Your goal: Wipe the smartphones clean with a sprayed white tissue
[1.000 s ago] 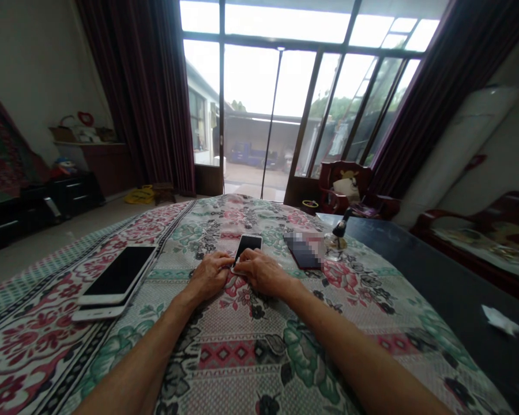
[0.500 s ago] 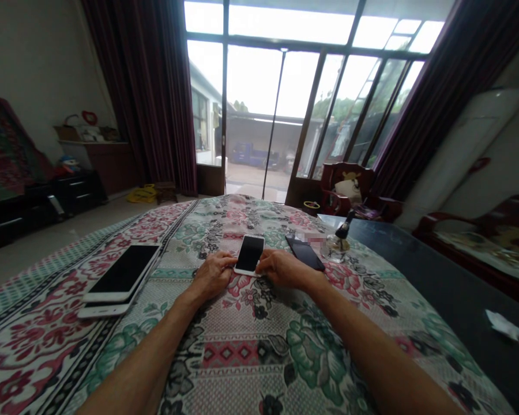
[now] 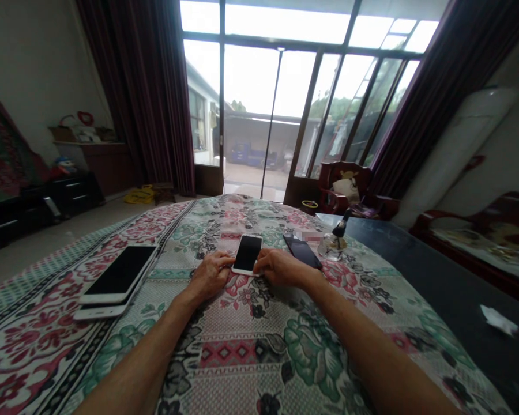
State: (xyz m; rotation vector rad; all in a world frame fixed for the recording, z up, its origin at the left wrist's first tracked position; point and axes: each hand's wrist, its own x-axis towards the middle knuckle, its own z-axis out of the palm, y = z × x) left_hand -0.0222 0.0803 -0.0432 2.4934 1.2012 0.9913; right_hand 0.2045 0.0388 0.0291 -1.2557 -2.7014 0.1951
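A white-framed smartphone [image 3: 248,252] with a dark screen lies flat on the patterned tablecloth. My left hand [image 3: 211,272] rests against its left edge, with fingers bent and fingertips touching the side. At the lower right corner of the phone, my right hand [image 3: 280,268] has its fingers curled together on the edge; whatever is under those fingertips is hidden. Just right of that hand lies a dark phone [image 3: 303,252], partly covered by the wrist. Off to the left, a white phone [image 3: 119,274] is stacked on another white phone [image 3: 101,312], both with dark screens.
A glass bottle with a black top [image 3: 335,245] stands beyond the dark phone. The floral tablecloth [image 3: 229,360] spreads over the table, with a dark tabletop [image 3: 436,276] along the right. Crumpled white paper [image 3: 499,320] lies there. Chairs and glass doors are behind.
The view has shifted slightly, so everything sits a little further left. Both hands keep nearly the same positions at the white-framed smartphone.
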